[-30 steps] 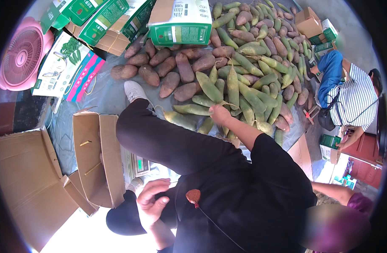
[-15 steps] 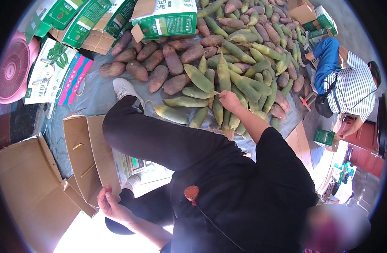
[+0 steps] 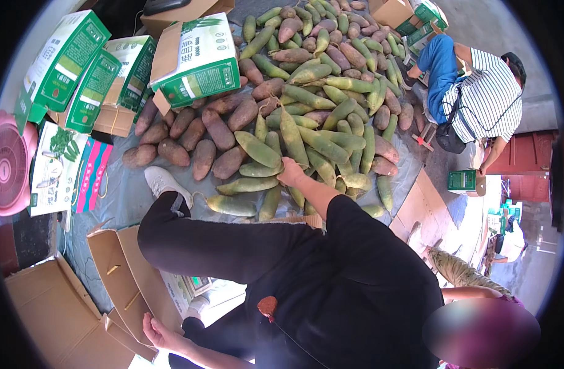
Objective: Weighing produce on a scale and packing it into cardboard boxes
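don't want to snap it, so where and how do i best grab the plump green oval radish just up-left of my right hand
Probably the thick middle of the plump green oval radish, from above: its upper side lies uncovered while both ends narrow.

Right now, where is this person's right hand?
In the head view, the right hand is near the picture's middle, among the long green vegetables, right of the upper white shoe.
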`<state>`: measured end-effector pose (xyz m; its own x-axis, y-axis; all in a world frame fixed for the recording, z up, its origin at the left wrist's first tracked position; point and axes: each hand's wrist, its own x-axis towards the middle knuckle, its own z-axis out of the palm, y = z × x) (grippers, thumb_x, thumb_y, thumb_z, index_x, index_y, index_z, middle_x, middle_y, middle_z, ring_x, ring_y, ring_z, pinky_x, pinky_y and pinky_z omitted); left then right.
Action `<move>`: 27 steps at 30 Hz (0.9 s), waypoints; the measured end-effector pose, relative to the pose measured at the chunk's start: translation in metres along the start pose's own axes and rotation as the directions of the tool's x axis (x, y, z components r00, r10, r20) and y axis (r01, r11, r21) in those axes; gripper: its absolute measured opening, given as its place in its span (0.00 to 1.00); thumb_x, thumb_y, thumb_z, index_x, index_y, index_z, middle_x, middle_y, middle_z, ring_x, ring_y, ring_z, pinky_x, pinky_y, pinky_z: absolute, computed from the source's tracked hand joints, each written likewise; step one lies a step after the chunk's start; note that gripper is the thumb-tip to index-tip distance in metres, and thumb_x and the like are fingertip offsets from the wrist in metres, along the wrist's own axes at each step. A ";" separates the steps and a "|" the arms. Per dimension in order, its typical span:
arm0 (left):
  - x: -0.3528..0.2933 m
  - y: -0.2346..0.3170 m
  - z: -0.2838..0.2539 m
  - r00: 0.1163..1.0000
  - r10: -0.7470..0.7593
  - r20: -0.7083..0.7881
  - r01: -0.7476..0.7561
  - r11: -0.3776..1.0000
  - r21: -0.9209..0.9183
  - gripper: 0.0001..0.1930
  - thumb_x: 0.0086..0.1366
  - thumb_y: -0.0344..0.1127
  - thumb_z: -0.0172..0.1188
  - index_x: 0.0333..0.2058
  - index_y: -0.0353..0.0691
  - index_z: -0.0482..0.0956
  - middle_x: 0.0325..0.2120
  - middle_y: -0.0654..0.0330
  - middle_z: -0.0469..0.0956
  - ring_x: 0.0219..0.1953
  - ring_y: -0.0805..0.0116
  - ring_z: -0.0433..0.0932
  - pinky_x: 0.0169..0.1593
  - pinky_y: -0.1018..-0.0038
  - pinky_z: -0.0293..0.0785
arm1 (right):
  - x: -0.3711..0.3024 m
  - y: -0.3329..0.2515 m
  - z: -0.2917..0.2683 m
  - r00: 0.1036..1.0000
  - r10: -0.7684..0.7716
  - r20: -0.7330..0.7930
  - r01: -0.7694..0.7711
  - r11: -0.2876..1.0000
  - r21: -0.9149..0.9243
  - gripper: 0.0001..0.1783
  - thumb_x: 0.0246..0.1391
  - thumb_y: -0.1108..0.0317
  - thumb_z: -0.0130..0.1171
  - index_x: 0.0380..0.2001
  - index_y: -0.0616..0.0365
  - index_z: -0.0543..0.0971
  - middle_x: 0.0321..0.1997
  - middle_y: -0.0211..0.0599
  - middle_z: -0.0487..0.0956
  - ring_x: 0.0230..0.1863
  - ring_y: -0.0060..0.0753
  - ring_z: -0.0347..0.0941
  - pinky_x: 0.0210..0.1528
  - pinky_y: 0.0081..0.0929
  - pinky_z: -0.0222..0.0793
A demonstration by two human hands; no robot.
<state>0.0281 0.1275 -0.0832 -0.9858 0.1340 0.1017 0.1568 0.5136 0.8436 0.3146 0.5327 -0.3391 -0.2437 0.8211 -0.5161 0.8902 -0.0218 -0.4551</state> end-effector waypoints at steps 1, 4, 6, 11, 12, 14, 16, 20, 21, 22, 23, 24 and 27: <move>0.001 -0.003 0.001 1.000 -0.023 0.015 0.023 1.000 -0.017 0.12 0.67 0.31 0.51 0.47 0.34 0.74 0.44 0.58 0.76 0.45 0.70 0.74 0.50 0.74 0.71 | -0.001 -0.001 0.000 1.000 0.003 -0.018 -0.003 1.000 0.001 0.32 0.44 0.67 0.63 0.53 0.58 0.66 0.53 0.54 0.70 0.56 0.51 0.67 0.57 0.40 0.65; 0.002 -0.009 0.000 0.999 -0.030 0.034 0.030 0.999 -0.010 0.12 0.68 0.31 0.50 0.48 0.35 0.73 0.44 0.59 0.75 0.45 0.70 0.74 0.49 0.74 0.72 | -0.008 -0.011 -0.009 0.998 0.037 -0.050 -0.037 0.999 -0.005 0.34 0.40 0.60 0.68 0.51 0.62 0.70 0.48 0.52 0.75 0.51 0.51 0.71 0.54 0.39 0.67; 0.003 -0.008 0.000 0.999 -0.016 0.036 0.016 1.000 0.014 0.12 0.68 0.30 0.50 0.48 0.35 0.73 0.45 0.59 0.75 0.45 0.70 0.74 0.50 0.74 0.72 | -0.013 -0.016 -0.014 0.999 0.044 -0.005 -0.044 0.999 -0.021 0.35 0.41 0.57 0.68 0.51 0.61 0.70 0.48 0.52 0.76 0.51 0.51 0.72 0.53 0.40 0.67; 0.011 -0.023 -0.011 0.998 -0.048 0.039 0.050 0.998 -0.041 0.14 0.66 0.29 0.52 0.49 0.32 0.72 0.47 0.54 0.74 0.48 0.64 0.74 0.51 0.71 0.72 | -0.012 -0.019 0.007 0.993 -0.009 0.116 0.002 0.998 0.062 0.31 0.46 0.44 0.62 0.41 0.63 0.77 0.39 0.53 0.79 0.44 0.53 0.75 0.46 0.40 0.69; 0.010 -0.017 -0.017 0.999 -0.026 0.022 0.025 0.997 0.066 0.14 0.65 0.29 0.52 0.48 0.31 0.73 0.47 0.53 0.74 0.48 0.63 0.74 0.51 0.70 0.72 | -0.015 -0.031 0.012 0.989 -0.010 0.150 -0.004 0.996 0.089 0.34 0.47 0.39 0.58 0.38 0.65 0.79 0.40 0.54 0.79 0.45 0.53 0.75 0.49 0.43 0.69; 0.019 0.001 0.008 0.999 -0.005 0.046 -0.002 0.989 0.150 0.14 0.64 0.28 0.54 0.47 0.30 0.74 0.47 0.51 0.73 0.50 0.60 0.73 0.53 0.68 0.71 | 0.006 0.011 0.014 0.976 0.087 0.198 -0.118 0.981 0.152 0.37 0.49 0.37 0.55 0.40 0.67 0.79 0.40 0.59 0.78 0.47 0.56 0.74 0.50 0.42 0.68; 0.027 -0.001 -0.001 0.998 0.066 0.022 -0.068 0.985 0.160 0.13 0.63 0.26 0.54 0.46 0.32 0.75 0.46 0.53 0.73 0.50 0.61 0.73 0.55 0.68 0.69 | 0.002 0.017 0.017 0.924 0.134 0.358 -0.305 0.825 0.476 0.27 0.51 0.41 0.58 0.28 0.60 0.77 0.22 0.37 0.75 0.20 0.36 0.71 0.22 0.34 0.66; 0.031 0.004 -0.021 0.993 0.113 -0.023 -0.108 0.980 0.167 0.12 0.61 0.23 0.55 0.44 0.35 0.77 0.44 0.57 0.74 0.51 0.64 0.72 0.56 0.71 0.66 | -0.029 -0.004 -0.001 0.854 0.203 0.479 -0.486 0.639 0.596 0.20 0.54 0.45 0.58 0.25 0.48 0.69 0.15 0.20 0.62 0.11 0.17 0.53 0.12 0.19 0.45; 0.031 0.005 -0.023 0.994 0.106 -0.028 -0.100 0.980 0.174 0.12 0.61 0.23 0.55 0.44 0.36 0.77 0.44 0.57 0.74 0.51 0.64 0.71 0.56 0.72 0.66 | -0.031 -0.004 -0.005 0.858 0.244 0.451 -0.491 0.646 0.584 0.20 0.54 0.43 0.57 0.24 0.47 0.71 0.16 0.20 0.64 0.12 0.16 0.53 0.13 0.17 0.45; 0.033 0.004 -0.026 0.994 0.095 -0.051 -0.084 0.979 0.185 0.12 0.61 0.23 0.55 0.44 0.36 0.77 0.44 0.57 0.74 0.51 0.64 0.71 0.56 0.72 0.66 | -0.032 -0.005 -0.007 0.855 0.231 0.464 -0.488 0.662 0.569 0.20 0.54 0.43 0.57 0.24 0.47 0.71 0.16 0.20 0.64 0.12 0.16 0.53 0.13 0.17 0.45; 0.034 0.002 -0.029 0.994 0.093 -0.060 -0.080 0.979 0.186 0.12 0.61 0.23 0.55 0.44 0.37 0.77 0.44 0.57 0.74 0.51 0.64 0.72 0.55 0.72 0.66 | -0.033 -0.005 -0.007 0.834 0.282 0.475 -0.534 0.631 0.562 0.20 0.54 0.43 0.57 0.24 0.46 0.70 0.15 0.19 0.64 0.11 0.16 0.53 0.13 0.17 0.45; 0.034 0.000 -0.031 0.994 0.092 -0.062 -0.080 0.980 0.183 0.12 0.61 0.23 0.55 0.44 0.37 0.78 0.44 0.57 0.75 0.51 0.65 0.72 0.55 0.72 0.66 | -0.035 -0.005 -0.010 0.811 0.337 0.479 -0.578 0.595 0.559 0.20 0.54 0.42 0.57 0.23 0.45 0.69 0.15 0.19 0.63 0.11 0.16 0.52 0.12 0.17 0.44; 0.030 -0.011 -0.033 0.997 0.056 -0.047 -0.046 0.982 0.185 0.12 0.61 0.23 0.55 0.44 0.37 0.78 0.44 0.57 0.75 0.50 0.66 0.72 0.53 0.72 0.67 | -0.049 -0.003 -0.018 0.792 0.285 0.540 -0.598 0.543 0.590 0.22 0.54 0.41 0.57 0.21 0.44 0.67 0.14 0.17 0.61 0.11 0.15 0.52 0.13 0.17 0.44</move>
<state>-0.0050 0.0983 -0.0720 -0.9773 0.1224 0.1731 0.2106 0.6548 0.7259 0.3308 0.5028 -0.2991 -0.1470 0.3357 -0.9304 0.4019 -0.8392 -0.3663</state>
